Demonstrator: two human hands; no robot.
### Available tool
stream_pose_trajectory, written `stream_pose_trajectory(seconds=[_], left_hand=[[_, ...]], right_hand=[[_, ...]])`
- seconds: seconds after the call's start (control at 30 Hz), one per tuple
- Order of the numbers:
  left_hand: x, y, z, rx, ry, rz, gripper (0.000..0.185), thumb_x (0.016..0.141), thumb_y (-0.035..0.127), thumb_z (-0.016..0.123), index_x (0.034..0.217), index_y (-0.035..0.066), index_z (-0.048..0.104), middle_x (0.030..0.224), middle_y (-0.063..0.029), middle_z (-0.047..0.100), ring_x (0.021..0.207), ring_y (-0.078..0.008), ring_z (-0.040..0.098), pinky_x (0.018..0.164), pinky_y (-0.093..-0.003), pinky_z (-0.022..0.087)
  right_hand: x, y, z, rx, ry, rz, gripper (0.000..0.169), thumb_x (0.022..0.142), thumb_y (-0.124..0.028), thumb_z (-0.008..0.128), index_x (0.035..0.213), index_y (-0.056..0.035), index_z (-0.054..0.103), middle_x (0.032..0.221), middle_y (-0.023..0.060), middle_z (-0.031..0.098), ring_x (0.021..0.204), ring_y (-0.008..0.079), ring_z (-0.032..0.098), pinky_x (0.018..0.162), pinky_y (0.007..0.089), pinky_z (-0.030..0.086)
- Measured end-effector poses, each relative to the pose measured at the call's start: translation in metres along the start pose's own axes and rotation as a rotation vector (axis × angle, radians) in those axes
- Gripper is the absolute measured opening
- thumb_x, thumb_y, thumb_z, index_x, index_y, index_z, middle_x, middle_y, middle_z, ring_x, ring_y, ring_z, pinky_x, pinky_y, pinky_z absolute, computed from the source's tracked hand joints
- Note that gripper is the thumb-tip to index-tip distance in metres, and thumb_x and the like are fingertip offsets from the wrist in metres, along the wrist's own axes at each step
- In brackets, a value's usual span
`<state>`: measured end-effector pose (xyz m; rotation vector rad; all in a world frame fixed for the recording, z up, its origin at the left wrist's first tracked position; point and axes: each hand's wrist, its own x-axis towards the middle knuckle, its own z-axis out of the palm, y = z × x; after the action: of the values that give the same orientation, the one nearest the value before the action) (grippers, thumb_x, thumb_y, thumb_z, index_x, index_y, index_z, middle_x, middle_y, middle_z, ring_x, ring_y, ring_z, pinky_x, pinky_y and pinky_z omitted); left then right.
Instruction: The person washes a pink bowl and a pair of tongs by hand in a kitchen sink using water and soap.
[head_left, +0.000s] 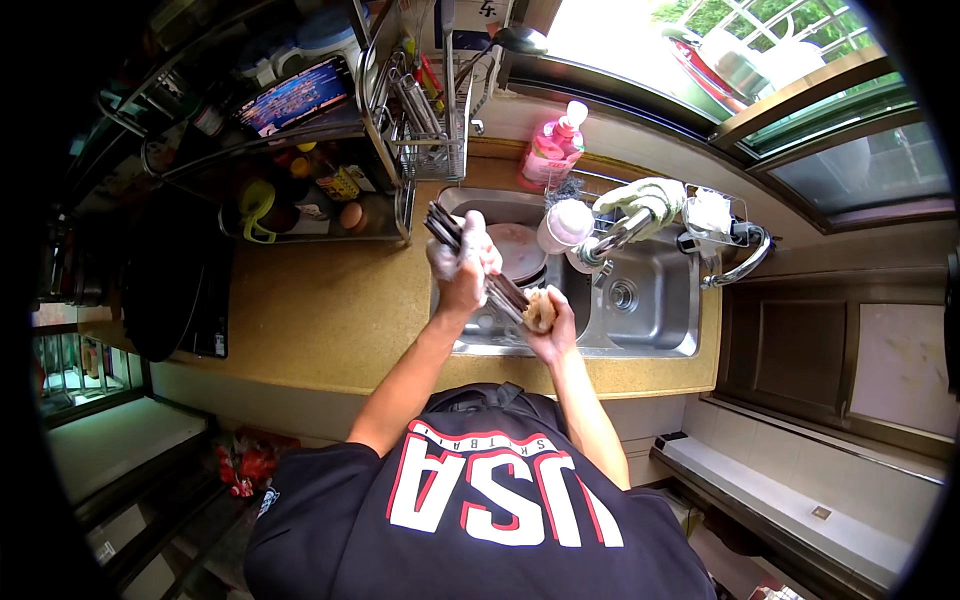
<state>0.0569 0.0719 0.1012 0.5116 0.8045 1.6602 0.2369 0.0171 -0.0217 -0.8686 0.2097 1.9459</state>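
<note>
A bundle of dark chopsticks (507, 295) slants over the left basin of a steel double sink (461, 346). My left hand (463, 262) is closed around its upper part, with whitish foam on the fingers. At the lower right end, my right hand (553, 324) holds a tan scrubbing sponge or pad (538, 311) against the sticks. Below them in the left basin lies a plate or bowl (519, 251) with suds, on top of other dishes that are partly hidden. A white cup or tub (566, 225) stands near the chrome faucet (619, 238).
A pink detergent bottle (550, 156) stands behind the sink. A light green cloth or glove (641, 201) hangs over the faucet. To the left, a metal rack (300, 139) holds jars, a lit phone (296, 96) and utensils in a wire holder (439, 159). A black pan or lid (161, 285) sits far left.
</note>
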Motion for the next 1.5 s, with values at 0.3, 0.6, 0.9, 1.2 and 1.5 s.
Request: stream_pose_trajectory(seconds=[0.3,0.6,0.9,1.2,1.5], left_hand=[[-0.014,-0.041,-0.012,0.111,0.110,-0.204,0.039,0.091,0.014,0.068,0.062,0.016,0.042,0.046,0.0025,0.040,0.033,-0.0086,0.036,0.034,-0.0279,0.035],[-0.037,-0.088,-0.049,0.223,0.123,-0.296,0.033,0.092,0.015,0.069,0.067,0.010,0.049,0.053,-0.0002,0.051,0.041,-0.0085,0.048,0.037,-0.0248,0.037],[-0.020,-0.051,-0.063,1.043,-0.232,-0.866,0.027,0.080,0.012,0.066,0.058,0.004,0.052,0.046,-0.0069,0.050,0.033,-0.0169,0.048,0.032,-0.0343,0.036],[-0.024,-0.067,-0.100,0.688,-0.476,-0.827,0.026,0.079,0.013,0.073,0.065,0.005,0.053,0.054,-0.0062,0.056,0.044,-0.0143,0.057,0.043,-0.0301,0.047],[-0.032,-0.056,-0.098,0.862,-0.436,-1.020,0.026,0.082,0.014,0.063,0.064,0.006,0.046,0.050,-0.0029,0.044,0.037,-0.0135,0.041,0.034,-0.0329,0.032]], right_hand=[[0.000,0.035,0.011,0.158,-0.020,-0.070,0.039,0.091,-0.039,0.051,0.101,-0.0054,0.067,0.100,0.0113,0.071,0.094,0.0271,0.068,0.084,0.0398,0.055],[0.023,0.041,-0.010,0.033,-0.072,-0.061,0.039,0.094,-0.035,0.042,0.089,-0.0030,0.063,0.086,0.0132,0.068,0.074,0.0254,0.065,0.072,0.0361,0.053],[0.067,0.000,0.065,-0.344,-0.304,-0.124,0.029,0.093,-0.022,0.061,0.118,-0.0063,0.060,0.113,0.0120,0.067,0.101,0.0259,0.067,0.090,0.0419,0.055],[0.117,-0.002,0.042,-0.497,0.172,-0.366,0.011,0.082,0.003,0.060,0.090,-0.0046,0.064,0.067,0.0074,0.056,0.049,0.0228,0.056,0.040,0.0345,0.042],[0.088,0.027,0.027,0.115,0.044,-0.109,0.024,0.088,-0.022,0.068,0.072,-0.0102,0.054,0.062,0.0039,0.051,0.052,0.0174,0.052,0.049,0.0274,0.049]])
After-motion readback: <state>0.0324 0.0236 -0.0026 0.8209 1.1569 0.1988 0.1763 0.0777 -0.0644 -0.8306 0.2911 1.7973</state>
